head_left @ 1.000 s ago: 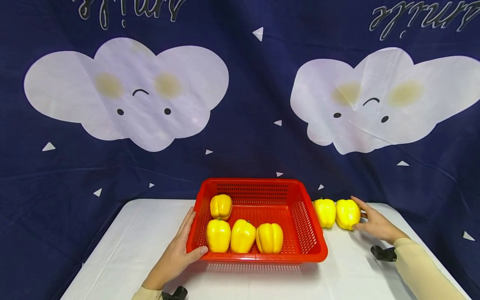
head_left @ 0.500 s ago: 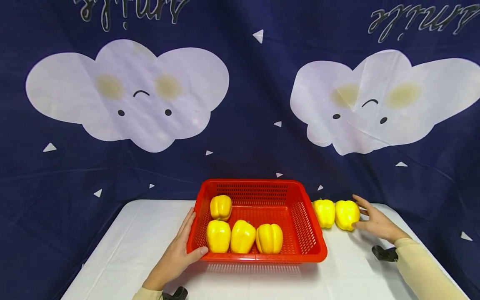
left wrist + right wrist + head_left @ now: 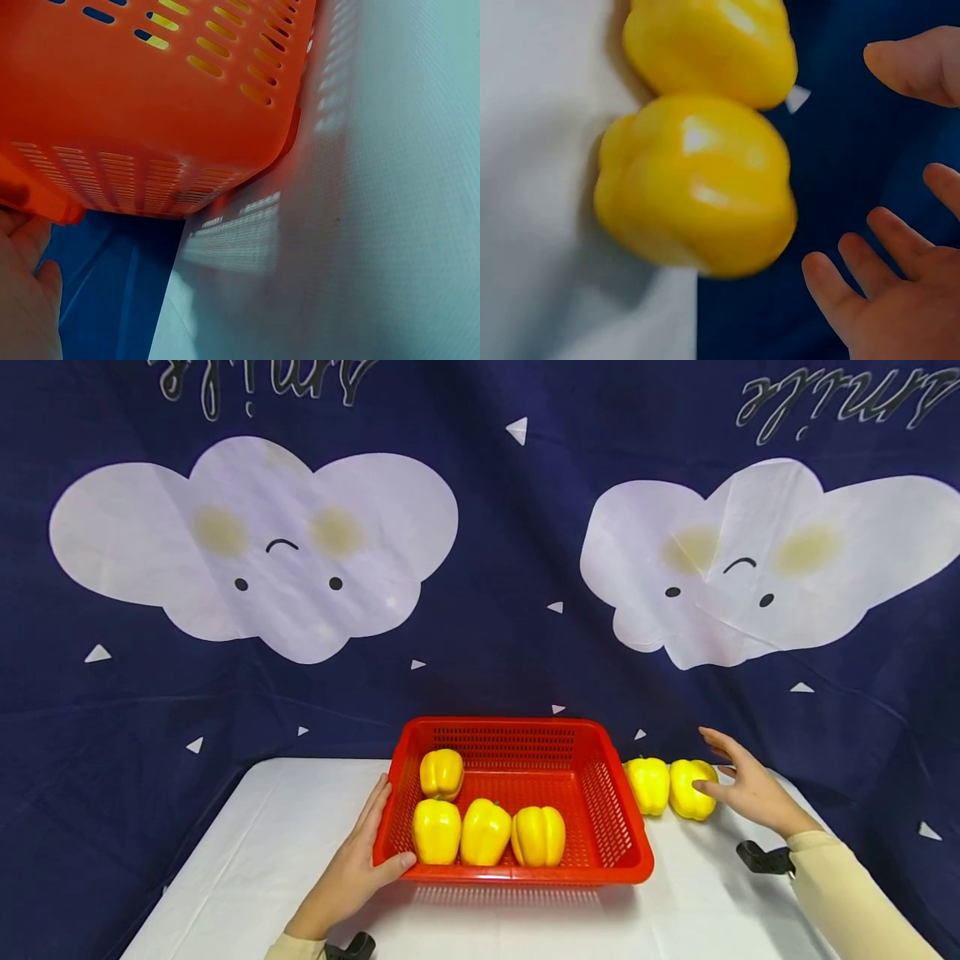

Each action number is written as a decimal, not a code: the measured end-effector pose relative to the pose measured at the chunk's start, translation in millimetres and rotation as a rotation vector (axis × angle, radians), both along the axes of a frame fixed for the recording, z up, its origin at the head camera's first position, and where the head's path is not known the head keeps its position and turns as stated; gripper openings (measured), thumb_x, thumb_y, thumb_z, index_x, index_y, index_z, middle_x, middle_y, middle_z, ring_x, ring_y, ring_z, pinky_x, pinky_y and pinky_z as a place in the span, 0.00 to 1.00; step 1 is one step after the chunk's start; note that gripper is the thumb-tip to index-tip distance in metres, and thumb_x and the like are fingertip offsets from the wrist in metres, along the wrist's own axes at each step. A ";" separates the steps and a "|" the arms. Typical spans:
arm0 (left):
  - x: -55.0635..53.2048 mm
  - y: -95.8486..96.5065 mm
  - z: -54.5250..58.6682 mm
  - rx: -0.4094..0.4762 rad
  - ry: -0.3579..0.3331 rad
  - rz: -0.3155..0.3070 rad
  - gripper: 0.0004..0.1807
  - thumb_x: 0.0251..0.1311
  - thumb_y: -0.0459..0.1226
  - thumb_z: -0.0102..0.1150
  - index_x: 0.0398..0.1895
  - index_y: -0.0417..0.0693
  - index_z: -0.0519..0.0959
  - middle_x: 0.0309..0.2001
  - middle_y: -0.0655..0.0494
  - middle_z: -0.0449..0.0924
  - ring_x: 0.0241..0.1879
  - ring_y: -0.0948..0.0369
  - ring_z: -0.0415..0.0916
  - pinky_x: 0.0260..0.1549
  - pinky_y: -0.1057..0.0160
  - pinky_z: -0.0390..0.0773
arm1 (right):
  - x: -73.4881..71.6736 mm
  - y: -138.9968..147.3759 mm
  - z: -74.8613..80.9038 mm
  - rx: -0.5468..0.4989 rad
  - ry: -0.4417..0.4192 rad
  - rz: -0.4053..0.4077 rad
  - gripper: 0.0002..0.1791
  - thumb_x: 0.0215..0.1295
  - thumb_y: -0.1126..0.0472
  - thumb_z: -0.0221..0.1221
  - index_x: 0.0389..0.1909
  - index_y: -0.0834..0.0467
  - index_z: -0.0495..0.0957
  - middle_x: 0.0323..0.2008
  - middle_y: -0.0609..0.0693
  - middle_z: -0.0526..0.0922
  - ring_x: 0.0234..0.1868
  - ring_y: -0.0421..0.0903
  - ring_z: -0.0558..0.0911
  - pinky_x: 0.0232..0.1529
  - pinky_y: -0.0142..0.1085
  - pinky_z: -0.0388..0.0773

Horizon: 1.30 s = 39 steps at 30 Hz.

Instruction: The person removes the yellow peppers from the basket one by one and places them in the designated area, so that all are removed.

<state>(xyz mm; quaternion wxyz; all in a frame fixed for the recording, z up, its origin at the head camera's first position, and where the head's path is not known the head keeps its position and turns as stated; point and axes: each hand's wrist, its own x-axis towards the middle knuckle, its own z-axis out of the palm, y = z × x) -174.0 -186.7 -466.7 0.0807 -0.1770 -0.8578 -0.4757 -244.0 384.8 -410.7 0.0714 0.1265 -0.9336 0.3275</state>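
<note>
A red perforated plastic basket (image 3: 592,877) stands on the table with several yellow bell peppers (image 3: 486,832) inside. My left hand (image 3: 352,860) holds its near left corner, the thumb over the front rim and the fingers along the left side. In the left wrist view, part of that hand (image 3: 26,292) shows beside the basket's rim. Outside the basket on the right, one yellow bell pepper (image 3: 647,785) sits beside another yellow bell pepper (image 3: 690,789). My right hand (image 3: 757,789) hovers at the outer one with fingers spread; the right wrist view shows a gap between fingers and pepper.
A white cloth covers the table (image 3: 225,860). Behind it hangs a dark blue curtain (image 3: 510,652) printed with white clouds, close to the basket's back edge. The table's right edge runs just beyond the two loose peppers.
My right hand has come off the outer pepper, rising slightly, its fingers opening away from it. That pepper has barely shifted. My left hand and the basket stay put.
</note>
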 end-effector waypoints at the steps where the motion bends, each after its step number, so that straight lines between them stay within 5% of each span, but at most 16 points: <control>1: -0.1 0.1 0.3 0.001 -0.001 -0.001 0.53 0.59 0.49 0.68 0.81 0.48 0.47 0.81 0.60 0.39 0.77 0.45 0.48 0.62 0.35 0.62 | 0.3 -3.4 2.1 -0.003 0.017 0.007 0.50 0.62 0.60 0.68 0.78 0.65 0.49 0.72 0.72 0.57 0.67 0.71 0.62 0.67 0.47 0.69; 5: -0.3 0.6 1.7 0.007 -0.007 -0.001 0.53 0.60 0.49 0.68 0.81 0.50 0.47 0.81 0.62 0.39 0.77 0.47 0.47 0.63 0.35 0.61 | 0.8 -19.8 10.4 -0.030 0.061 0.040 0.49 0.62 0.60 0.69 0.77 0.64 0.51 0.72 0.70 0.58 0.67 0.70 0.63 0.56 0.13 0.62; 7: -0.3 0.5 1.7 0.008 -0.008 -0.005 0.53 0.59 0.48 0.68 0.81 0.49 0.47 0.81 0.61 0.39 0.77 0.46 0.47 0.63 0.35 0.61 | 1.3 -30.2 14.8 -0.040 0.073 0.054 0.48 0.62 0.60 0.69 0.77 0.64 0.52 0.72 0.69 0.58 0.67 0.69 0.63 0.59 0.18 0.67; 9: -0.2 0.3 1.5 0.007 -0.006 -0.004 0.53 0.60 0.48 0.68 0.81 0.49 0.47 0.81 0.60 0.39 0.77 0.45 0.47 0.63 0.34 0.61 | 1.6 -40.9 19.7 -0.048 0.074 0.063 0.48 0.62 0.60 0.68 0.77 0.63 0.52 0.72 0.68 0.57 0.67 0.69 0.64 0.63 0.35 0.72; 13: -0.8 -0.2 0.6 0.002 0.004 -0.002 0.53 0.60 0.48 0.67 0.81 0.49 0.47 0.81 0.58 0.39 0.76 0.43 0.48 0.62 0.34 0.61 | 1.3 -62.7 27.8 -0.055 0.087 0.084 0.47 0.62 0.62 0.68 0.77 0.63 0.52 0.73 0.67 0.57 0.68 0.68 0.64 0.59 0.60 0.68; 39: 0.3 0.1 -0.2 0.003 0.013 -0.007 0.53 0.60 0.47 0.68 0.81 0.50 0.47 0.81 0.60 0.39 0.76 0.45 0.48 0.63 0.34 0.60 | -12.1 -177.1 41.3 -0.258 -0.006 0.236 0.43 0.63 0.63 0.67 0.75 0.59 0.56 0.72 0.64 0.61 0.69 0.65 0.66 0.63 0.59 0.70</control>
